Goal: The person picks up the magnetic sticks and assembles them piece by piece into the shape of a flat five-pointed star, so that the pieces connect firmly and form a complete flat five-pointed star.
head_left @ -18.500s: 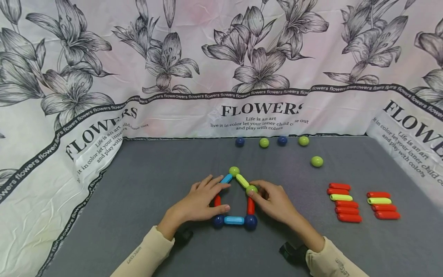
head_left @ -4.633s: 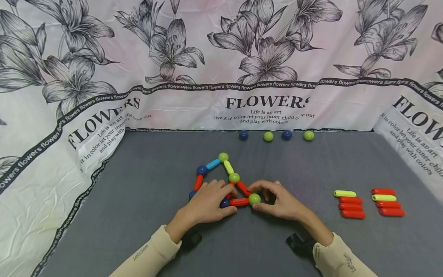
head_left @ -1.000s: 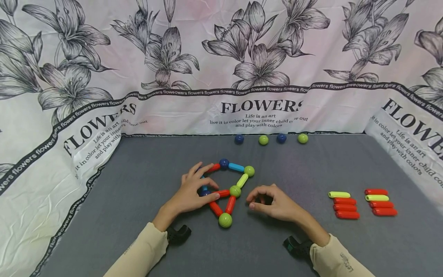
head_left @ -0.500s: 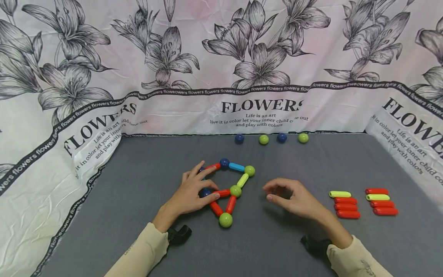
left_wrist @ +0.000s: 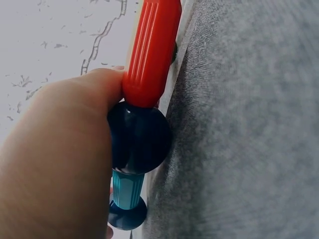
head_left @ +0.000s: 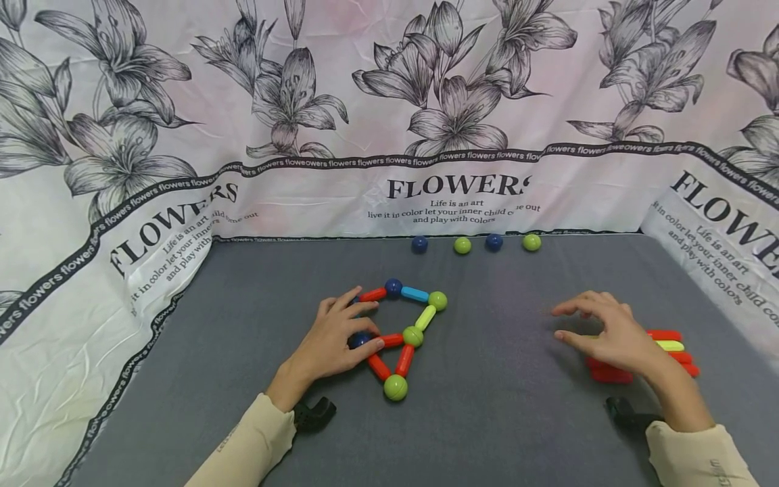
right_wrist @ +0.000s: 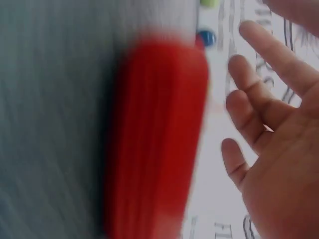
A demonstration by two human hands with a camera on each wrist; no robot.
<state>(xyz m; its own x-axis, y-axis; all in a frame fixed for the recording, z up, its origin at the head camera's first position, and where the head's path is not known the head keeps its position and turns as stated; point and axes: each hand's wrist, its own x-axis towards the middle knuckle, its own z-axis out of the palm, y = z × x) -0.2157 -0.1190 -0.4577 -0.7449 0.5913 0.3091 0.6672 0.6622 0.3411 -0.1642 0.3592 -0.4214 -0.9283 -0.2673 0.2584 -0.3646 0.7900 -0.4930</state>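
My left hand [head_left: 337, 335] lies over the left side of a flat frame of magnetic rods and balls, its thumb and fingers around a dark blue ball [head_left: 360, 340]. In the left wrist view the thumb touches a red rod [left_wrist: 151, 55] next to that ball. The frame also has a blue rod [head_left: 415, 294], a yellow-green rod [head_left: 426, 318] and green balls, one green ball [head_left: 395, 387] at its near tip. My right hand [head_left: 615, 335] hovers, fingers apart and holding nothing, over loose rods. A blurred red rod [right_wrist: 157, 139] looms beside it in the right wrist view.
Behind the frame, two blue and two green balls [head_left: 462, 245] stand in a row along the back edge. A second stack of red and yellow-green rods [head_left: 669, 345] lies at the right, partly behind my right hand. A flower-printed cloth [head_left: 304, 203] rises behind the grey table [head_left: 499, 419].
My right hand has moved right from beside the frame to over the loose rods. The left hand has stayed on the frame, which was turned since several seconds ago.
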